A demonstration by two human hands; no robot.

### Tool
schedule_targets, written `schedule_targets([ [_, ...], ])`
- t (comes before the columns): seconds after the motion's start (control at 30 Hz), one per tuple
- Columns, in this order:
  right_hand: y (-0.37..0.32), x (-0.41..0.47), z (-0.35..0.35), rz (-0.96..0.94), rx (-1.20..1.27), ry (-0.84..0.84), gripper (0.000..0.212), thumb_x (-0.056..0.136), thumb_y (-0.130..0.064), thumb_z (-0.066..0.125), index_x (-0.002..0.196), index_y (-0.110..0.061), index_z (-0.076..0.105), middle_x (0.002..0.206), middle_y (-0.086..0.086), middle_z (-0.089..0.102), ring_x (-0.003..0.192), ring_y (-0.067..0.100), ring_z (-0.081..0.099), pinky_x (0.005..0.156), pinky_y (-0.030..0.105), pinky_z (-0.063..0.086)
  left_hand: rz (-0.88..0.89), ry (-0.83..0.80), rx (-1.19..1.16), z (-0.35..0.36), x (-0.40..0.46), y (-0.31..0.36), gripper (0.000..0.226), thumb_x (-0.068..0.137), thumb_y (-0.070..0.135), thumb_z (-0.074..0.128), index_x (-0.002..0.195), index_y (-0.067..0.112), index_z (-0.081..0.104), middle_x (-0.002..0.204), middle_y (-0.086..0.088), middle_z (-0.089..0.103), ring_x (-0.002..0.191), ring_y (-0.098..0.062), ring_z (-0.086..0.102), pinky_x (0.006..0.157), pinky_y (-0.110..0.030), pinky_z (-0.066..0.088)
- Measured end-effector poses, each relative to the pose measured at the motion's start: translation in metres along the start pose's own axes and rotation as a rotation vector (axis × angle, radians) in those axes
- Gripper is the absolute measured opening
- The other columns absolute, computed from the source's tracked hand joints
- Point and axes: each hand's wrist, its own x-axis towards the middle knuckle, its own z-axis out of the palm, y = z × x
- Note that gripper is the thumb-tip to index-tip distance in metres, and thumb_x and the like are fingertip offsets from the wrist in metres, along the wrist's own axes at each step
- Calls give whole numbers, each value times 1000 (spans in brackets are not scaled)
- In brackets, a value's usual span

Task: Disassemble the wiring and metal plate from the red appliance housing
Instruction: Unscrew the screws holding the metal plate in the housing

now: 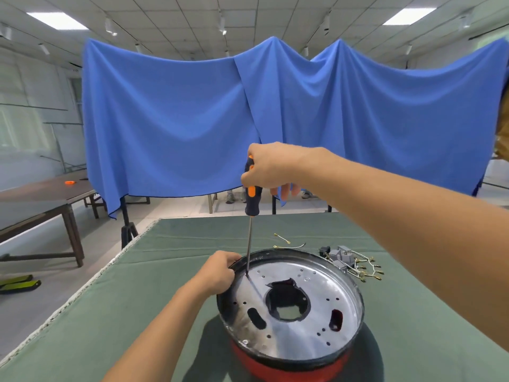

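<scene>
The red appliance housing [278, 366] stands upside down on the green table, its round metal plate [311, 321] facing up with a large central hole and several small holes. My left hand [219, 272] grips the housing's dark rim at the far left. My right hand [271, 168] is closed around the black-and-orange handle of a screwdriver [252, 201], held upright. Its tip touches the plate near the left rim, close to my left fingers. A bundle of removed wiring [355, 264] with grey connectors lies on the cloth behind the housing, to the right.
Two loose short wires [286, 243] lie on the green cloth [170, 274] behind the housing. A blue sheet [192, 119] hangs across the back. A brown table [38, 199] stands at the left, beyond the table's left edge.
</scene>
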Motion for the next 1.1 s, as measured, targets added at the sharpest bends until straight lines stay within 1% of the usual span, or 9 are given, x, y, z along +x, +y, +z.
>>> schedule_targets([
  [0.1, -1, 0, 8, 15, -56, 170, 38, 87, -55, 51, 94, -17, 48, 76, -1, 57, 54, 16, 52, 51, 25, 32, 8, -11, 19, -10, 5, 4, 58, 77, -24, 33, 116, 6, 65, 112, 1, 65, 102, -11, 57, 80, -16, 44],
  [0.3, -14, 7, 4, -36, 40, 275, 21, 88, -32, 51, 77, -17, 42, 70, -1, 49, 55, 15, 45, 48, 27, 27, -17, -21, 21, -28, 5, 4, 60, 81, -23, 38, 127, 9, 57, 120, 2, 59, 108, -8, 47, 80, -13, 38],
  [0.4, -18, 9, 11, -21, 29, 249, 26, 85, -38, 51, 73, -19, 38, 70, -2, 50, 58, 14, 44, 50, 27, 27, -25, -75, -35, -25, 2, -3, 61, 78, -24, 36, 121, 10, 62, 107, 3, 64, 100, -12, 56, 66, -6, 45],
  [0.53, -19, 14, 25, 1, -95, 303, 40, 89, -53, 48, 71, -19, 40, 68, -2, 49, 58, 16, 45, 50, 27, 25, -99, 2, -52, -12, 7, -18, 51, 82, -14, 36, 111, 12, 68, 106, -6, 69, 98, -22, 63, 85, -29, 52],
  [0.7, -27, 20, 23, -42, 19, 223, 15, 94, -26, 44, 92, -12, 40, 73, 2, 46, 61, 17, 40, 49, 30, 24, -221, 121, 222, -2, 4, -30, 13, 85, 4, 46, 76, 10, 54, 79, -11, 58, 77, -29, 51, 68, -30, 40],
  [0.8, -35, 23, 20, -71, 58, 181, 18, 93, -31, 44, 102, -15, 39, 79, 2, 50, 69, 22, 46, 51, 30, 28, -248, 187, 69, 0, 0, -31, 22, 85, 5, 48, 65, 11, 50, 66, -7, 49, 68, -26, 41, 61, -29, 34],
  [0.93, -52, 26, 21, -130, -201, 356, 35, 93, -51, 42, 91, -16, 39, 70, 0, 46, 65, 22, 45, 51, 30, 21, -237, 192, -104, 12, -6, -21, 20, 85, 6, 48, 67, 13, 53, 67, -5, 49, 66, -24, 40, 61, -28, 34],
  [1.03, -63, 28, 16, -209, -266, 443, 25, 95, -35, 43, 88, -13, 35, 65, 1, 38, 55, 19, 37, 47, 30, 18, -173, 144, -221, 14, -7, -11, 21, 86, 5, 49, 66, 12, 53, 63, -5, 49, 58, -21, 44, 57, -24, 36],
  [1.1, -67, 29, 9, -217, -163, 336, 16, 94, -24, 42, 91, -11, 32, 68, 4, 42, 55, 18, 38, 47, 30, 23, -132, 102, -228, 6, -9, -6, 31, 88, 4, 51, 58, 14, 49, 50, 2, 46, 43, -13, 42, 46, -16, 33],
])
